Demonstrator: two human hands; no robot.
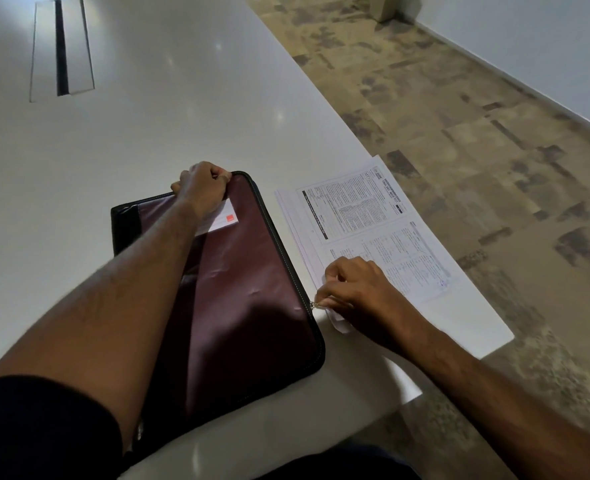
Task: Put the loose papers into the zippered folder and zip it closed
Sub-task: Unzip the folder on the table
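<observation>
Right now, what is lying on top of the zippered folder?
A white card with an orange square and the left forearm lie on the maroon folder. Its inside is hidden.

We have one view only, from a wide-angle camera worn on the person's head, looking forward and steeply down. It sits close above the white surface (189,109), whose near edge runs along the bottom of the frame. Both forearms reach in from the bottom corners, with the left hand (201,187) near the centre and the right hand (350,289) lower right. The wide lens bends straight edges, and the patterned floor (459,140) fills the right side.
</observation>
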